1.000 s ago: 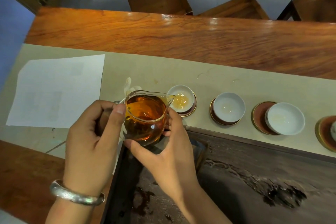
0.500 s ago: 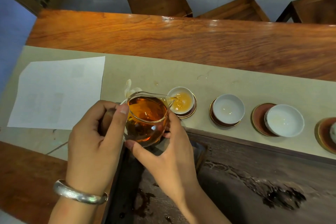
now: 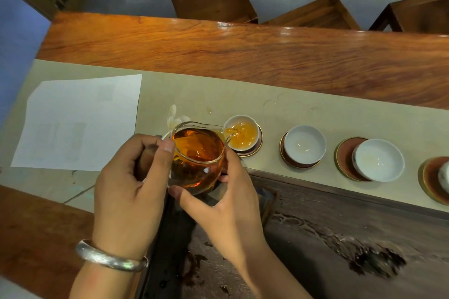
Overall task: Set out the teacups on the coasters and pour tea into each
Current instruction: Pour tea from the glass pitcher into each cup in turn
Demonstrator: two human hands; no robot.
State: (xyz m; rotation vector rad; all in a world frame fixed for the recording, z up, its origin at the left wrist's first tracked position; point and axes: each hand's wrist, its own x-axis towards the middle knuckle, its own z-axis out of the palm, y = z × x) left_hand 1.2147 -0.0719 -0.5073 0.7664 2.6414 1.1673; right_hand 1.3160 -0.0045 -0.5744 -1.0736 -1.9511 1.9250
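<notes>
A clear, glossy glass pitcher [image 3: 199, 158] is seen, amber tea showing through it. The cups [image 3: 305, 144] are of smooth, glazed white ceramic. The coasters [image 3: 345, 159] are matt reddish-brown, rimmed in shiny gold. The table [image 3: 218, 56] is of polished wood with a marked grain. A matt beige runner [image 3: 315, 109] and matt white paper [image 3: 77, 119] are laid on it. The bangle [image 3: 109, 256] is of shiny metal. The tray [image 3: 340, 238] is dark and rough.
</notes>
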